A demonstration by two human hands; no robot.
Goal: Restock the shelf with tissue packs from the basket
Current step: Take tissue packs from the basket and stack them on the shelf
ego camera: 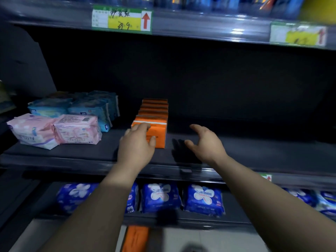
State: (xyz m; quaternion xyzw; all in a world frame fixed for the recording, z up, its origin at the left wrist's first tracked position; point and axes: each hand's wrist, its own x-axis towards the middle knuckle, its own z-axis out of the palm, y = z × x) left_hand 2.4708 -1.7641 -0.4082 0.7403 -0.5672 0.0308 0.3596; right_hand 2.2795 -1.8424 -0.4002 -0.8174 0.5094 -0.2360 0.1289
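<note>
Head view, near to far. Btm ctr of frame: a blurred orange shape (135, 239). Cannot tell if it is a pack or part of the basket; no basket shows clearly. Lower ctr, just above: dark-blue packs (160, 197) in a row on the lower tier, not part of this job.

Mid frame: the left hand (136, 144) grasps the front pack (159, 132) of the orange file, w/ fingers curled over its top L corner and thumb on its front face. The right hand (204, 142) is released, fingers spread, holding nothing. It sits just R of that pack, apart from it, over the bare shelf (254, 150).

Behind the front pack, the tissue packs (154, 110) stand upright in one file running to the back, approx. ctr of frame. L of frame: pink packs (54, 130), w/ pale-blue packs (81, 106) behind them. Top of frame: a price tag (121, 20) on the tier above.

Progress (judged): one file is in place and its front pack is prob. being squared up. The long bare stretch to the R suggests much restocking is left. How many packs remain to bring cannot be told.
</note>
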